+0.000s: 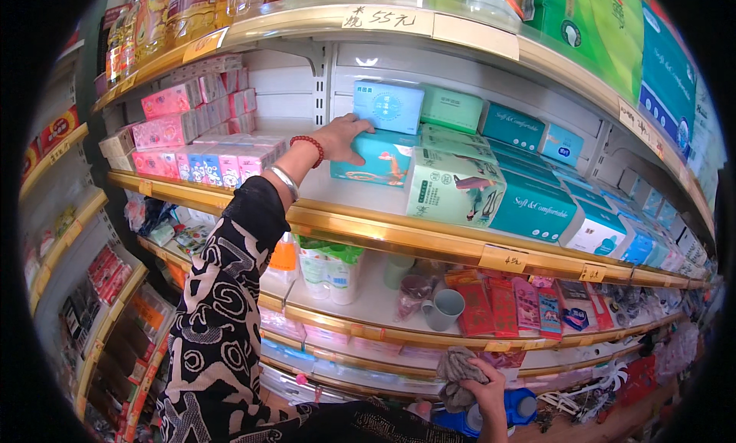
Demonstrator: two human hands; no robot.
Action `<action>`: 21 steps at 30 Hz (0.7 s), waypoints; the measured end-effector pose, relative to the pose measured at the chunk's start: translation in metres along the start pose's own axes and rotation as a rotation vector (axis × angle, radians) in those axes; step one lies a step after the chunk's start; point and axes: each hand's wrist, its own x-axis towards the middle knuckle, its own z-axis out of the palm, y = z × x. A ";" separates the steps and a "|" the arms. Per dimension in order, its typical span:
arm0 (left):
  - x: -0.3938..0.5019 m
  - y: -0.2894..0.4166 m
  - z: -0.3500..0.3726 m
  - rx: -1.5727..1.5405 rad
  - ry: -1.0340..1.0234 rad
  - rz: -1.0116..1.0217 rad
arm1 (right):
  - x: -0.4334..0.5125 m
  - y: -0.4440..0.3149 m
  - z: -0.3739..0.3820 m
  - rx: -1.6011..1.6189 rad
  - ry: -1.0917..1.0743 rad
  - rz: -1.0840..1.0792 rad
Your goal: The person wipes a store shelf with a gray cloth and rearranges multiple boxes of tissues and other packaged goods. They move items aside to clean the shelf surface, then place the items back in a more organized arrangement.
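Observation:
My left hand (pixel 345 139) reaches onto the middle shelf and grips the left end of a teal tissue pack (pixel 382 166). Its thumb lies on the pack's front, and the fingers stretch over the top to the lower edge of a light blue tissue pack (pixel 388 105) stacked there. To the right, touching or nearly so, is a pale green tissue pack (pixel 454 187) with a printed figure. Lower down, in front of the lower shelves, my right hand (pixel 486 388) holds a crumpled grey cloth (pixel 458 374).
Pink tissue packs (pixel 167 130) are stacked at the left. More teal packs (pixel 535 204) line the right side. A gold shelf edge (pixel 356 224) runs below my left hand. Underneath stand a grey mug (pixel 444 309), paper rolls (pixel 330 270) and red envelopes (pixel 477 308). Oil bottles (pixel 192 12) stand overhead.

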 end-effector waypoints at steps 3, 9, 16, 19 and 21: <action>-0.004 -0.002 -0.003 -0.077 0.008 0.091 | -0.004 0.001 -0.006 -0.055 0.033 -0.002; -0.016 -0.024 -0.013 -0.110 0.115 0.107 | -0.008 -0.004 -0.008 -0.026 0.050 0.006; -0.051 -0.029 -0.028 -0.199 0.229 0.036 | -0.004 -0.005 -0.007 -0.041 0.030 0.031; -0.064 -0.025 -0.028 -0.187 0.311 0.153 | 0.000 -0.003 -0.005 -0.020 0.001 0.011; -0.063 -0.020 -0.038 -0.086 0.134 0.059 | 0.003 -0.005 -0.001 0.000 -0.012 0.026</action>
